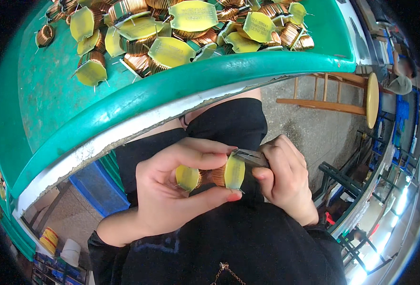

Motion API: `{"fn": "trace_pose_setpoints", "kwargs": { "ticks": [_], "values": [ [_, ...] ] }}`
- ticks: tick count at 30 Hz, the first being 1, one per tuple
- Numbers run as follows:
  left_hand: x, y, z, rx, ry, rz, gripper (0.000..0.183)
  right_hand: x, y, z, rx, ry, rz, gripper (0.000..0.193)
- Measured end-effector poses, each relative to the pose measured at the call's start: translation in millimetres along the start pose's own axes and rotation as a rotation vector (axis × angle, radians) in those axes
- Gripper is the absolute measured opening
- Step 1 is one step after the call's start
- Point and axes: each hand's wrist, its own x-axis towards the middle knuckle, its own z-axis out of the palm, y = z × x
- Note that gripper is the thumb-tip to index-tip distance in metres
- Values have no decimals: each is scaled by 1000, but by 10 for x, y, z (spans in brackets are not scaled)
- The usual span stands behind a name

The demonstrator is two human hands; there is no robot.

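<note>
From my remote seat I see the copper coil above the wearer's lap, its yellow plate facing right. The left hand has it pinched, thumb on the near edge, fingers on the far edge; a second coil sits inside that same hand. The right hand is just to the right, fingers curled around the pliers. I note the plate's long axis runs away from the body, while the pliers point left across it, nose at its far corner. I cannot tell whether they touch. Beyond, more coils crowd a green tray on the table.
</note>
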Motion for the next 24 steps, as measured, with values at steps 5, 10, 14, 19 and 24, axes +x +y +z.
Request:
{"fn": "trace_pose_setpoints", "kwargs": {
  "ticks": [5,10,14,19,24],
  "values": [
    [6,-16,6,7,12,17,43,-3,0,21,-66,35,-27,27],
    [-1,-13,14,10,25,25,41,-12,-6,63,-184,94,-71,28],
    [-13,-29,17,60,37,60,40,-24,10,91,-237,111,-90,28],
    [-14,-61,21,34,77,19,42,-1,19,91,-192,83,-51,28],
    [21,-14,32,-142,93,-76,44,-23,29,35,303,137,126,31]
  ]
}}
